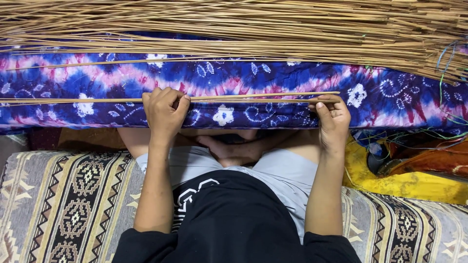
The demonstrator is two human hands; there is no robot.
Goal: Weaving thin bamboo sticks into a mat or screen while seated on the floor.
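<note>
Setting (head view): a person sits cross-legged on a patterned woven rug [73, 204], facing a long cushion covered in blue, purple and pink tie-dye cloth [253, 78].
Background: a thick heap of thin tan reed sticks [273, 24] lies along the far edge of the cushion, spreading out to the right.
Held thing: a small bundle of thin reed sticks [243, 97] stretches level across the front of the cushion, running off the left edge of the picture and ending just past the right hand.
Left hand: the left hand [165, 113] is curled over the bundle, its fingers [168, 95] closed together and clamped on the sticks, knuckles up; the sticks pass under the fingertips and come out on both sides.
Right hand: the right hand [334, 119] pinches the same bundle near its right end; thumb and forefinger press together on the sticks, which lie right at the fingertips at the top of the hand.
Between the hands: the bundle spans freely, just above the cloth.
Right side: crumpled yellow cloth [404, 185] and loose coloured threads [448, 63] lie beside the cushion.
</note>
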